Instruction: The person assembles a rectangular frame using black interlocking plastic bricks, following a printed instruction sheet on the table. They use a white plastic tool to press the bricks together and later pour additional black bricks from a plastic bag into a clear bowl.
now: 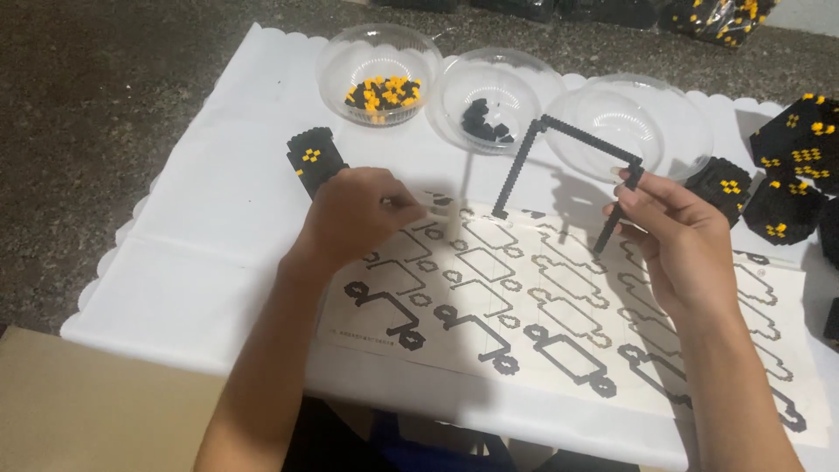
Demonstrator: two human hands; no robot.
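Note:
My right hand pinches a thin black frame of small bricks, holding it upright over a white pattern sheet printed with black and grey outlines. My left hand rests on the sheet's upper left corner, fingers closed on a small pale piece that I cannot identify. A black block with yellow dots stands just behind the left hand.
Three clear plastic bowls sit at the back: one with yellow and black bricks, one with a few black bricks, one empty. More black-and-yellow blocks lie at the right. A white scalloped cloth covers the table.

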